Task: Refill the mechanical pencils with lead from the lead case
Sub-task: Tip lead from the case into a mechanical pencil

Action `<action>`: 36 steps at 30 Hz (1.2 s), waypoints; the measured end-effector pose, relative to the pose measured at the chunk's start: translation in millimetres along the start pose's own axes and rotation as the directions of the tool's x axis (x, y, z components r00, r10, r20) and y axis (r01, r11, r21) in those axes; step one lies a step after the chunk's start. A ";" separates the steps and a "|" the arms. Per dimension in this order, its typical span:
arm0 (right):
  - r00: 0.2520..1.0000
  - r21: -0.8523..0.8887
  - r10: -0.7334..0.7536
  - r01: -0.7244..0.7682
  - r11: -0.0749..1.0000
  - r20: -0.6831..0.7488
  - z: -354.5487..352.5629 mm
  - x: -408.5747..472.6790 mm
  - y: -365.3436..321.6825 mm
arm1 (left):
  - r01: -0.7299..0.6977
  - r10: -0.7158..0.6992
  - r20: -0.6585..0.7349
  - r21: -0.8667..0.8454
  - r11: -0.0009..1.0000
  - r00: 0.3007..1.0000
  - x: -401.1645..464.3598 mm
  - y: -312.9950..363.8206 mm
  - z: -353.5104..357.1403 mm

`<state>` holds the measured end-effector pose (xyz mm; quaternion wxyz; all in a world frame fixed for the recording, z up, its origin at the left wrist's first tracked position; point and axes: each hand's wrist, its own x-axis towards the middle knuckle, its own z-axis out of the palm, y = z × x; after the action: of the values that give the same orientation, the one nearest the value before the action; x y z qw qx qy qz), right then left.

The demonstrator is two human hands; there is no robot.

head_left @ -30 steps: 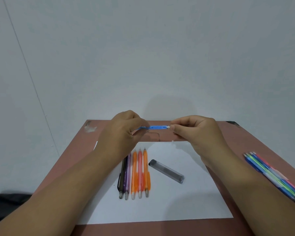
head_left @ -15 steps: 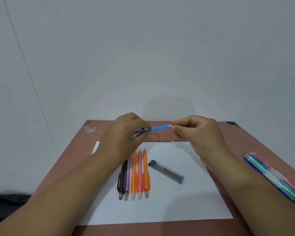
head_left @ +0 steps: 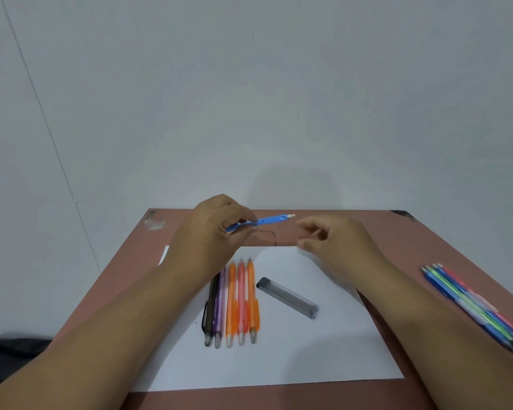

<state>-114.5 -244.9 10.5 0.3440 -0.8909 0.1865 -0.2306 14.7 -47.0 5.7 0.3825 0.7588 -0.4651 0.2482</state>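
My left hand (head_left: 216, 229) grips a blue mechanical pencil (head_left: 267, 221) above the far side of the table, its white eraser end pointing right. My right hand (head_left: 335, 241) hovers a short way to the right of that end, fingers loosely curled and holding nothing. The grey translucent lead case (head_left: 288, 298) lies slantwise on the white paper sheet (head_left: 308, 359). Left of the case, several pencils (head_left: 233, 303) lie in a row on the sheet: black, purple and orange ones.
A second bunch of blue, green and pink pencils (head_left: 474, 306) lies near the brown table's (head_left: 427, 238) right edge. A dark cloth (head_left: 9, 349) sits low at the left, off the table. A pale wall stands behind.
My right hand has let go of the blue pencil's eraser end and drawn back to the right. The left hand keeps the pencil, now tilted up at its right end.
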 end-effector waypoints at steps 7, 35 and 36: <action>0.993 -0.122 0.034 -0.020 0.992 0.116 5.6 4.0 3.6 | 0.026 -0.026 0.029 0.006 1.000 0.999 0.9 -0.4 0.6; 0.994 0.621 0.098 -0.043 0.783 -0.054 -4.5 -5.9 -21.3 | 0.048 -0.050 0.052 0.040 0.998 0.997 1.5 2.9 -2.8; 0.994 0.615 0.097 -0.044 0.787 -0.052 -4.5 -5.9 -21.3 | 0.048 -0.050 0.051 0.040 0.998 0.997 1.4 2.9 -2.9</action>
<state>-118.1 -229.7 26.7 0.6145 -0.7137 0.1486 -0.3015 12.7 -46.2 9.5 0.3615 0.7835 -0.4512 0.2278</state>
